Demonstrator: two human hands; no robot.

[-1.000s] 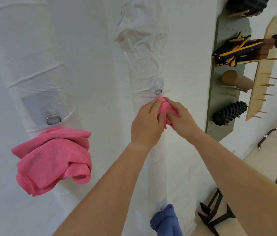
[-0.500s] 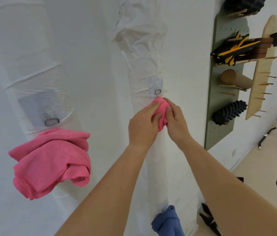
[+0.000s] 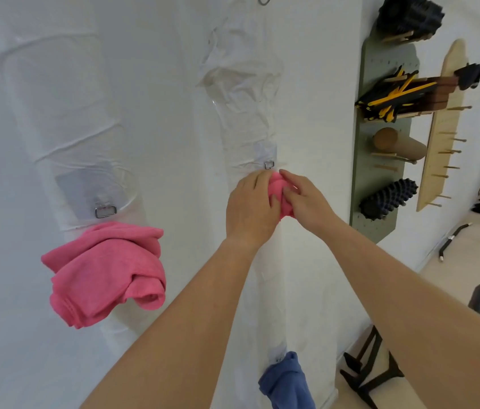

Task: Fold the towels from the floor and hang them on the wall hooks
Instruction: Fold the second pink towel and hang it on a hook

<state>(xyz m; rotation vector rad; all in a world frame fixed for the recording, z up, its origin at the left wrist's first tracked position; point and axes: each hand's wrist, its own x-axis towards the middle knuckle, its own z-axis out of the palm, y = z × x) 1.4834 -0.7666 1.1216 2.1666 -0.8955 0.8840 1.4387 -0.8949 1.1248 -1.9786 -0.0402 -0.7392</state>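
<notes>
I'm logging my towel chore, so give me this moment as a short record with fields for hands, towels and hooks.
left hand: grips the bunched pink towel
right hand: pinches the same towel from the other side
middle hook: just above that towel; whether the towel is caught on it, cannot tell
hanging pink towel: crumpled, below the left hook
blue towel: hangs lower on the wall

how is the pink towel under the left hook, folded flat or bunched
Bunched: the pink towel below the left hook is a crumpled lump with loose rolled edges.
</notes>
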